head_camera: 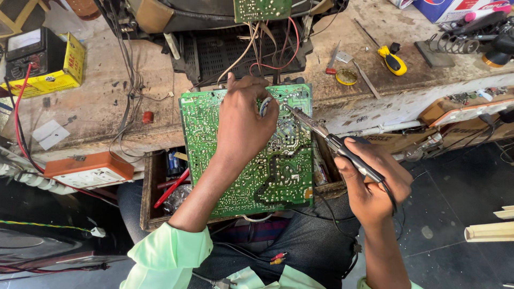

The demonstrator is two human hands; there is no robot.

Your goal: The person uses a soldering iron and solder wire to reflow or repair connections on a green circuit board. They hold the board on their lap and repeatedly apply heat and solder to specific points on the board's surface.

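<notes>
The right hand [369, 184] is wrapped around a soldering iron [332, 140], its tip on the green circuit board [214, 139]. The left hand [246, 118] rests on that board, fingers curled, pinching solder wire [264, 104]. The board leans against the worktop [96, 101].

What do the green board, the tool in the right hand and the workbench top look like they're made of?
The green circuit board looks like rigid laminate with a glossy green coating, dotted with silvery solder points. The soldering iron in the right hand has a dull metal shaft and a dark handle, probably plastic. The workbench top appears to be worn, stained stone or concrete; I can't tell which.
</notes>
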